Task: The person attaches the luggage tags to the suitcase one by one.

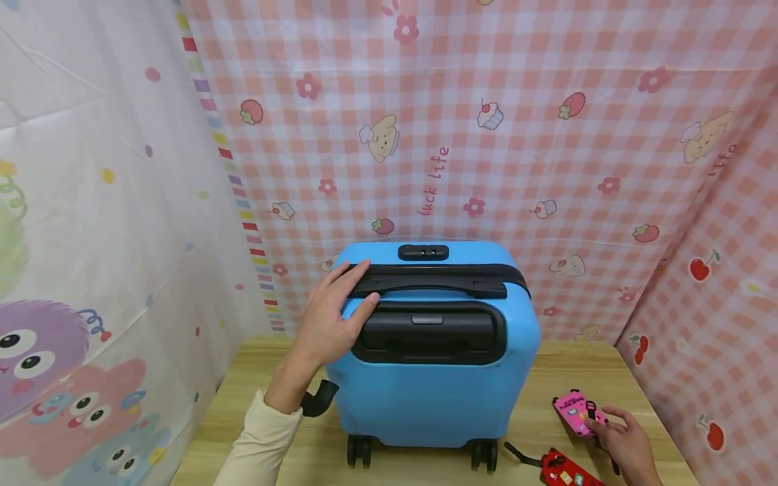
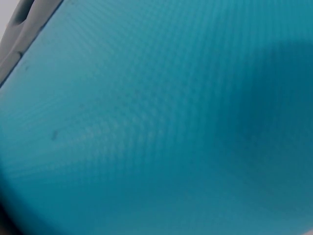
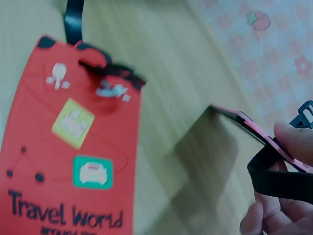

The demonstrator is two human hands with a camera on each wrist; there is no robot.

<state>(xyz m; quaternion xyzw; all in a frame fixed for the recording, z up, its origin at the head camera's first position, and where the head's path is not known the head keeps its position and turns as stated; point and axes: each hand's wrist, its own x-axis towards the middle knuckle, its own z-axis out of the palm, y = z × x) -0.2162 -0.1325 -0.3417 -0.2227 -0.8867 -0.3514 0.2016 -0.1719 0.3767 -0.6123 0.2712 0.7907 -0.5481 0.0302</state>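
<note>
A blue suitcase (image 1: 425,398) stands upright on its black wheels, with its black carry handle (image 1: 428,287) on top. My left hand (image 1: 331,320) rests on the left of its top edge, fingers extended over the handle's left end; the left wrist view shows only the blue shell (image 2: 156,117) up close. Between thumb and fingers, my right hand (image 1: 629,442) pinches a pink luggage tag (image 1: 574,413) with a black strap, lifted and tilted over the table. Beside it, a red luggage tag (image 3: 73,137) marked "Travel World" lies flat, its black strap (image 1: 521,455) stretching left.
The wooden table (image 1: 583,368) carries the suitcase and tags. A pink checked cloth (image 1: 486,162) hangs behind and to the right, a white patterned cloth (image 1: 121,223) on the left. A combination lock (image 1: 423,252) sits at the suitcase's top rear.
</note>
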